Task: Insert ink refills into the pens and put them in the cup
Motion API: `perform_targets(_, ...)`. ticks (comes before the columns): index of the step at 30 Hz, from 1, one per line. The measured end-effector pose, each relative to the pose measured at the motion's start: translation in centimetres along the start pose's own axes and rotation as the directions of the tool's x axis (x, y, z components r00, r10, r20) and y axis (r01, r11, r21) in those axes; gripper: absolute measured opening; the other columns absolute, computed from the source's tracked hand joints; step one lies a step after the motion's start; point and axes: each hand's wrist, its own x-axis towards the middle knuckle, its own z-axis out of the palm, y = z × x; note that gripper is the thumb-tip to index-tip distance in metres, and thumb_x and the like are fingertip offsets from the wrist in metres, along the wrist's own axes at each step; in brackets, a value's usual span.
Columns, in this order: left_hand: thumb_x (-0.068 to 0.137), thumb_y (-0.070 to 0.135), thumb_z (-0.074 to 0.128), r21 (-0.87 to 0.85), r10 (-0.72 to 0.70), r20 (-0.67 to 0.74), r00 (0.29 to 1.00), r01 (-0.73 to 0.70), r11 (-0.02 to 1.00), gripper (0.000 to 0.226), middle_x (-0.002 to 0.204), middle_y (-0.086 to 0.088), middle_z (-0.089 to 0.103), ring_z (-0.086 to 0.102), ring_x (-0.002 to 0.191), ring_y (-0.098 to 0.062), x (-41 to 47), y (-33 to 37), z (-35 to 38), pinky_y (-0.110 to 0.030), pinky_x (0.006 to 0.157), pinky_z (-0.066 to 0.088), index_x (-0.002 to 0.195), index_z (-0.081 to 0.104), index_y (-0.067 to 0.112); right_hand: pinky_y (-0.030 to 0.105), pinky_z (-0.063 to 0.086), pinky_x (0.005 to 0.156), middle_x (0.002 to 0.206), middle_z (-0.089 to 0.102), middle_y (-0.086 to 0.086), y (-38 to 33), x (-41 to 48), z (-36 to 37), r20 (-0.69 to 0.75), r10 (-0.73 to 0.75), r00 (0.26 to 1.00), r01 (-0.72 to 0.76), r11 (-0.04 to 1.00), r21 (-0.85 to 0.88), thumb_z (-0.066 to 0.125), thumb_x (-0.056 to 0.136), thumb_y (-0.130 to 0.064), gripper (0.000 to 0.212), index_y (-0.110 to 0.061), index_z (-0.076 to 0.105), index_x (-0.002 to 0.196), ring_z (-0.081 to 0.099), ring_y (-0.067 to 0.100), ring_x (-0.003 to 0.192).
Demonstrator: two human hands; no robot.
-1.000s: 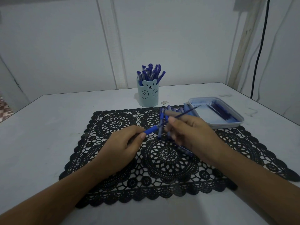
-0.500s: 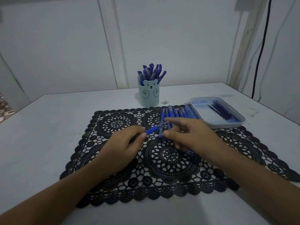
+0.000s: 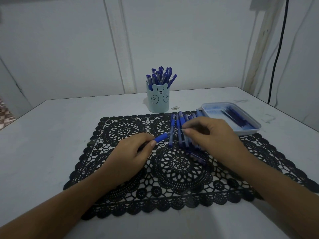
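My left hand [image 3: 131, 156] grips a blue pen barrel [image 3: 161, 138] that points up and right above the mat. My right hand [image 3: 212, 135] pinches the short end of an ink refill [image 3: 179, 130] sticking out of the barrel's tip. A row of blue pens [image 3: 179, 123] lies on the mat behind and under my right hand. The light blue bear cup [image 3: 158, 100] stands at the back, holding several blue pens. More refills [image 3: 236, 116] lie in the white tray [image 3: 248, 131] at the right.
A black lace placemat [image 3: 172, 169] covers the middle of the white table [image 3: 51, 135]. A small tag [image 3: 175, 108] lies beside the cup. A black cable [image 3: 276, 54] hangs at the back right wall.
The long refill that stuck out towards the tray has slid into the barrel. My right hand moved left and down towards my left hand, which stayed put.
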Motion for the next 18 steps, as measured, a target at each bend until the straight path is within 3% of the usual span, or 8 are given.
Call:
perform_targets(3,0.087,0.031,0.044,0.005,-0.003,-0.001,1.0,0.003,1.0,0.011,0.063,0.013,0.053,0.05,0.063,-0.005,0.0,0.0,0.0,-0.01,0.054,0.036,0.089,0.056,0.032,0.008,0.045,0.059,0.07,0.062,-0.011,-0.3,-0.1,0.1,-0.038,-0.029,0.999,0.03,0.998,0.048,0.062,0.085,-0.015,0.018,-0.033,0.064,0.081,0.054,-0.004,0.061)
perform_targets(9,0.088,0.039,0.042,0.047,0.055,0.01,0.998,-0.055,0.997,0.026,0.069,0.013,0.054,0.05,0.069,-0.004,-0.1,0.1,0.0,-0.01,0.059,0.037,0.093,0.061,0.023,0.006,0.038,0.056,0.058,0.059,-0.022,-0.4,-0.3,0.5,0.08,-0.086,0.993,0.088,0.996,-0.03,0.062,0.085,-0.018,0.016,-0.034,0.063,0.081,0.051,-0.008,0.057)
perform_targets(11,0.087,0.039,0.038,0.082,0.105,0.022,0.994,-0.107,0.991,0.031,0.071,0.014,0.054,0.049,0.068,-0.001,-0.2,0.0,0.0,-0.008,0.06,0.036,0.095,0.062,0.02,0.008,0.037,0.053,0.053,0.055,-0.019,-0.3,-0.5,0.7,0.135,-0.086,0.987,0.099,0.991,-0.091,0.058,0.087,-0.025,0.015,-0.035,0.059,0.076,0.05,-0.007,0.055)
perform_targets(15,0.091,0.037,0.038,0.114,0.155,0.057,0.986,-0.161,0.98,0.029,0.074,0.016,0.053,0.048,0.066,0.0,-0.4,-0.1,0.1,-0.012,0.06,0.037,0.1,0.06,0.021,0.017,0.034,0.05,0.05,0.047,-0.008,-0.2,-0.7,1.1,0.165,-0.073,0.984,0.102,0.98,-0.173,0.036,0.089,-0.046,0.036,-0.028,0.051,0.062,0.044,0.004,0.049)
perform_targets(18,0.09,0.039,0.037,0.092,0.132,0.043,0.99,-0.135,0.987,0.028,0.072,0.019,0.05,0.048,0.067,0.002,-0.4,-0.1,0.1,-0.009,0.061,0.036,0.099,0.06,0.024,0.016,0.037,0.053,0.066,0.052,-0.008,-0.2,-0.6,0.9,0.186,-0.061,0.981,0.084,0.989,-0.119,0.039,0.089,-0.047,0.023,-0.028,0.05,0.081,0.047,0.003,0.056)
